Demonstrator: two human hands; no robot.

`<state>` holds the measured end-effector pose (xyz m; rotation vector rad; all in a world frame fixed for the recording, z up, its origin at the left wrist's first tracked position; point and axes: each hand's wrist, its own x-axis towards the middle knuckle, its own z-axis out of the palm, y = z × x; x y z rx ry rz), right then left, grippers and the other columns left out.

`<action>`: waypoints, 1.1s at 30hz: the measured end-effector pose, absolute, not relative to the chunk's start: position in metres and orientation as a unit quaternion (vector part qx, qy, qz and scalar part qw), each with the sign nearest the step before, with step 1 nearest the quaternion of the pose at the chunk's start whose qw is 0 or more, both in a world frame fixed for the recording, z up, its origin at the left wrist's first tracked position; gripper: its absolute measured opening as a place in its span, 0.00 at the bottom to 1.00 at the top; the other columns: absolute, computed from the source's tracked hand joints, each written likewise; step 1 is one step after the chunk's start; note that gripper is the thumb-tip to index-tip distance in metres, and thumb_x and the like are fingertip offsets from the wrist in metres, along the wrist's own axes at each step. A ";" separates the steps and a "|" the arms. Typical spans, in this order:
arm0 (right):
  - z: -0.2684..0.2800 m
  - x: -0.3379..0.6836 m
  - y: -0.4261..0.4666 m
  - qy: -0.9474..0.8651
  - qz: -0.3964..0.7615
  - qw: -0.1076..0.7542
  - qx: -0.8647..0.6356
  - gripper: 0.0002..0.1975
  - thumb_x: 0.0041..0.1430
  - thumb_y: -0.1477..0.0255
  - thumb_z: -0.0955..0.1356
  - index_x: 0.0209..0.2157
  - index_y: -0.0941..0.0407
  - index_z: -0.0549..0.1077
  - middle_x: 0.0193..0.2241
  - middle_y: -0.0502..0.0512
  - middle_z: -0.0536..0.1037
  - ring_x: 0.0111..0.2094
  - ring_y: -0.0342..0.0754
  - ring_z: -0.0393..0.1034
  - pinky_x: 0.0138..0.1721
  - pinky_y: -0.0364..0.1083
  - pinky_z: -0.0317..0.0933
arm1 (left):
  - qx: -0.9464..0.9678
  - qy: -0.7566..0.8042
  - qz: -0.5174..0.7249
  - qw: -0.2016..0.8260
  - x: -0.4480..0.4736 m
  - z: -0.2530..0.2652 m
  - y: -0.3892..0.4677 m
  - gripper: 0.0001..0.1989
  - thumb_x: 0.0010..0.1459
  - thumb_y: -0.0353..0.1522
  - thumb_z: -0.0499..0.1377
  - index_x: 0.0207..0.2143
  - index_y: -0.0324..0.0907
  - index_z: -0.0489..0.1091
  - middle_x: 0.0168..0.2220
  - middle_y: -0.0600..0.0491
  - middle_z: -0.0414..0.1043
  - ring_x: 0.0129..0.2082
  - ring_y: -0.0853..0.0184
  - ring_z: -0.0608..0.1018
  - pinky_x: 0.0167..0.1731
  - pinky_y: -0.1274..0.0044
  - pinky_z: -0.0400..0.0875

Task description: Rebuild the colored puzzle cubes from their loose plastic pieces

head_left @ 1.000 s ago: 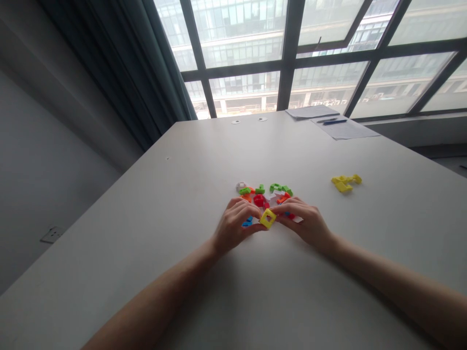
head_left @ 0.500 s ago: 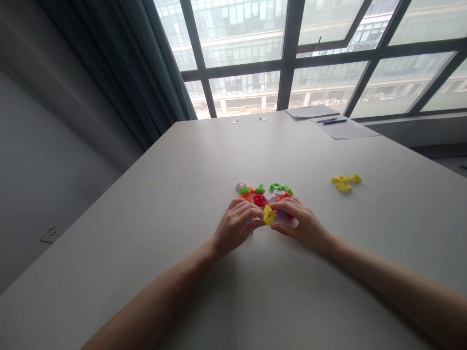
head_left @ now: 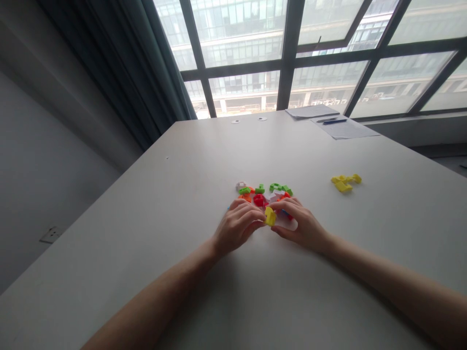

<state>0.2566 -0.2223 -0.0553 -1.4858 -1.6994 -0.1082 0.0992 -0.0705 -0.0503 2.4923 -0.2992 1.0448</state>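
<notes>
Yellow piece [head_left: 270, 217] sits between left fingers [head_left: 255, 215] and right fingers [head_left: 283, 205].

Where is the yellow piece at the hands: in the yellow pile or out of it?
Out: the left hand grips the yellow piece, while the yellow pile lies apart, to the right.

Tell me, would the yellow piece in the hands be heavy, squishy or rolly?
The yellow piece is probably light: the left hand just pinches it. It's likely stiff, since its edges look straight. With that angular shape, it probably wouldn't roll far.
</notes>
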 end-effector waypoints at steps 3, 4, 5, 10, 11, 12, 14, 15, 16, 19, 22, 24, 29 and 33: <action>-0.055 0.257 -0.223 -0.684 -0.023 0.427 -0.591 0.15 0.58 0.70 0.68 0.48 0.54 0.68 0.37 0.56 0.77 0.40 0.50 0.69 0.47 0.51 0.63 | 0.897 -0.099 0.375 0.211 0.099 -0.051 -0.069 0.03 0.61 0.32 0.60 0.36 0.42 0.68 0.33 0.53 0.77 0.34 0.68 0.77 0.45 0.71 0.66; -0.055 0.257 -0.224 -0.686 -0.019 0.427 -0.589 0.15 0.58 0.70 0.68 0.48 0.54 0.68 0.37 0.56 0.77 0.39 0.50 0.69 0.47 0.51 0.62 | 0.898 -0.096 0.374 0.212 0.099 -0.052 -0.069 0.04 0.61 0.33 0.60 0.36 0.42 0.68 0.34 0.53 0.77 0.34 0.68 0.77 0.45 0.71 0.66; -0.055 0.257 -0.224 -0.687 -0.017 0.428 -0.588 0.15 0.58 0.70 0.67 0.48 0.54 0.68 0.36 0.56 0.77 0.39 0.50 0.69 0.47 0.51 0.62 | 0.898 -0.092 0.374 0.214 0.098 -0.052 -0.069 0.05 0.61 0.34 0.60 0.37 0.42 0.67 0.34 0.53 0.77 0.34 0.68 0.77 0.45 0.71 0.66; -0.053 0.255 -0.226 -0.669 0.001 0.433 -0.604 0.14 0.59 0.70 0.67 0.48 0.53 0.68 0.40 0.56 0.78 0.42 0.50 0.70 0.48 0.51 0.63 | 0.897 -0.075 0.376 0.219 0.098 -0.055 -0.067 0.08 0.61 0.37 0.59 0.39 0.42 0.66 0.35 0.52 0.76 0.35 0.67 0.76 0.45 0.71 0.66; -0.053 0.255 -0.226 -0.663 0.007 0.434 -0.609 0.15 0.59 0.70 0.67 0.48 0.53 0.68 0.41 0.56 0.78 0.44 0.50 0.70 0.49 0.51 0.63 | 0.898 -0.073 0.376 0.216 0.098 -0.055 -0.067 0.09 0.61 0.37 0.59 0.39 0.42 0.66 0.35 0.52 0.76 0.36 0.67 0.76 0.45 0.71 0.66; -0.054 0.255 -0.226 -0.658 0.011 0.436 -0.614 0.15 0.58 0.70 0.67 0.48 0.52 0.67 0.40 0.55 0.78 0.45 0.50 0.70 0.49 0.51 0.62 | 0.899 -0.070 0.375 0.213 0.098 -0.055 -0.067 0.09 0.61 0.38 0.59 0.39 0.42 0.66 0.36 0.52 0.76 0.36 0.67 0.76 0.45 0.71 0.66; -0.055 0.255 -0.226 -0.651 0.006 0.439 -0.619 0.16 0.57 0.70 0.68 0.47 0.52 0.66 0.38 0.53 0.79 0.46 0.51 0.70 0.50 0.51 0.62 | 0.903 -0.068 0.372 0.206 0.098 -0.055 -0.066 0.10 0.61 0.38 0.59 0.40 0.43 0.66 0.37 0.51 0.76 0.37 0.66 0.76 0.46 0.71 0.66; -0.055 0.255 -0.226 -0.649 -0.001 0.440 -0.620 0.16 0.56 0.70 0.69 0.46 0.52 0.66 0.37 0.53 0.79 0.46 0.51 0.70 0.49 0.51 0.63 | 0.905 -0.069 0.369 0.202 0.097 -0.055 -0.066 0.10 0.62 0.38 0.58 0.41 0.43 0.66 0.37 0.51 0.76 0.38 0.65 0.76 0.46 0.70 0.66; -0.055 0.255 -0.225 -0.649 -0.011 0.439 -0.622 0.15 0.55 0.69 0.69 0.45 0.52 0.66 0.37 0.53 0.79 0.44 0.51 0.71 0.49 0.51 0.63 | 0.906 -0.070 0.367 0.198 0.097 -0.054 -0.066 0.11 0.62 0.39 0.58 0.42 0.43 0.66 0.38 0.50 0.76 0.39 0.65 0.76 0.46 0.70 0.66; -0.054 0.255 -0.224 -0.651 -0.038 0.432 -0.623 0.13 0.54 0.69 0.70 0.41 0.52 0.67 0.38 0.54 0.77 0.41 0.50 0.71 0.47 0.51 0.63 | 0.911 -0.071 0.361 0.186 0.097 -0.053 -0.067 0.14 0.61 0.40 0.59 0.45 0.42 0.66 0.40 0.49 0.76 0.40 0.64 0.76 0.46 0.70 0.66; -0.052 0.255 -0.224 -0.658 -0.048 0.430 -0.616 0.13 0.54 0.69 0.71 0.41 0.52 0.67 0.36 0.53 0.77 0.40 0.49 0.70 0.47 0.51 0.62 | 0.914 -0.066 0.359 0.178 0.098 -0.052 -0.067 0.18 0.59 0.41 0.61 0.47 0.42 0.66 0.41 0.49 0.76 0.41 0.63 0.76 0.47 0.70 0.66; -0.050 0.254 -0.223 -0.660 -0.049 0.433 -0.612 0.13 0.54 0.70 0.71 0.41 0.52 0.68 0.36 0.52 0.77 0.40 0.49 0.70 0.48 0.51 0.61 | 0.915 -0.066 0.359 0.172 0.098 -0.052 -0.067 0.18 0.58 0.41 0.61 0.47 0.42 0.66 0.41 0.49 0.76 0.42 0.63 0.76 0.47 0.71 0.66; -0.048 0.253 -0.223 -0.659 -0.054 0.434 -0.612 0.13 0.55 0.69 0.71 0.41 0.52 0.68 0.37 0.53 0.78 0.41 0.49 0.71 0.48 0.51 0.62 | 0.918 -0.063 0.359 0.157 0.098 -0.053 -0.066 0.16 0.59 0.40 0.61 0.46 0.43 0.67 0.41 0.49 0.76 0.42 0.64 0.77 0.46 0.71 0.66; -0.049 0.253 -0.223 -0.654 -0.047 0.437 -0.616 0.13 0.55 0.68 0.71 0.42 0.52 0.68 0.37 0.53 0.78 0.41 0.49 0.71 0.47 0.51 0.63 | 0.916 -0.065 0.367 0.148 0.099 -0.054 -0.065 0.15 0.58 0.38 0.62 0.45 0.42 0.67 0.40 0.49 0.76 0.41 0.64 0.77 0.46 0.70 0.67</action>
